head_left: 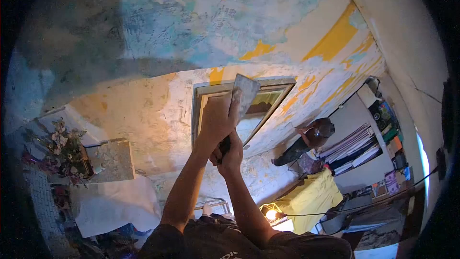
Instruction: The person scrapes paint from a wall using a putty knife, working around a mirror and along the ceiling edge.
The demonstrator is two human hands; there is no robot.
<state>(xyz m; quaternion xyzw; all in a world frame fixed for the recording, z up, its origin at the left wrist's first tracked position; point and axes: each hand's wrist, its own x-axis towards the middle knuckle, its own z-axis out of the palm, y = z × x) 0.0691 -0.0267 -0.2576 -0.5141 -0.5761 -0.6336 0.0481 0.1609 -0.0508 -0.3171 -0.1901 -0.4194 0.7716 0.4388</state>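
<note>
A wide metal scraper (pixel 247 97) with a dark handle is raised in front of the wall, its blade pointing up. My right hand (pixel 232 155) is closed around the handle. My left hand (pixel 216 119) is on the scraper just above it, its fingers against the left side of the blade; part of the grip is hidden behind the hand. Behind them the wall (pixel 191 29) shows patches of blue, white and yellow with peeling paint. A framed window or mirror (pixel 273 101) lies right behind the blade. Whether the blade touches anything cannot be made out.
Another person (pixel 306 140) stands at the right near the wall. A lit caged lamp (pixel 271 214) sits by a yellow cloth cover (pixel 311 196), with a cable running right. Shelves (pixel 357 153) hold folded fabrics. Flowers (pixel 64 148) and a white sheet (pixel 115 206) are at left.
</note>
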